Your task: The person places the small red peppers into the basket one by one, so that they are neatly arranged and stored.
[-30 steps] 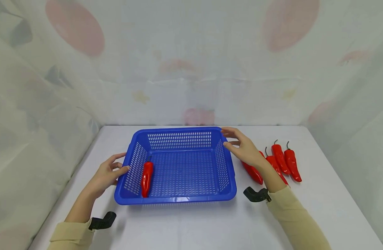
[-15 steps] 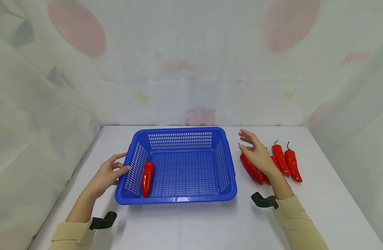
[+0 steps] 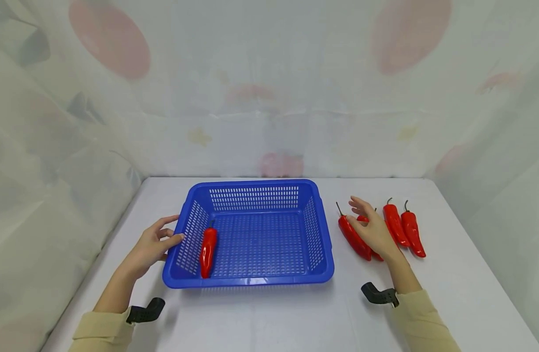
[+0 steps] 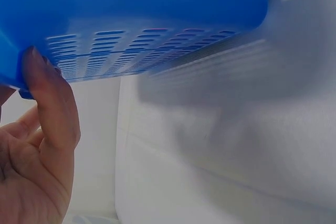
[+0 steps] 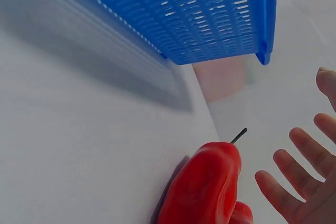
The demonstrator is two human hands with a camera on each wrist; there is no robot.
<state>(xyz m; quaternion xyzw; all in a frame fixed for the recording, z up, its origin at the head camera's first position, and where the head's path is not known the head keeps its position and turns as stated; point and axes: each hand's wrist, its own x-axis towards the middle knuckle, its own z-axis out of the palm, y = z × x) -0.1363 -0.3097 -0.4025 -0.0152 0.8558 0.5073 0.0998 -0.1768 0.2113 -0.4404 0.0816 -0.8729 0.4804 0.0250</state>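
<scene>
A blue perforated basket [image 3: 256, 280] stands mid-table with one red pepper [image 3: 208, 252] lying along its left side. My left hand [image 3: 149, 247] grips the basket's left rim, thumb over the edge; the left wrist view shows this hand [image 4: 47, 145] at the basket [image 4: 136, 3]. Over the peppers on the right hovers my right hand [image 3: 375, 234], fingers spread and holding nothing. The nearest red pepper [image 3: 354, 238] lies just left of it, another partly beneath it. In the right wrist view the hand [image 5: 310, 177] is beside a red pepper [image 5: 202, 187].
Two more red peppers, one [image 3: 395, 225] and another [image 3: 412, 233], lie farther right on the white table [image 3: 260, 322]. Patterned sheeting [image 3: 269, 98] rises behind the table and at both sides.
My right hand has left the basket's right rim and moved right, over the peppers. My left hand and the basket have stayed nearly still.
</scene>
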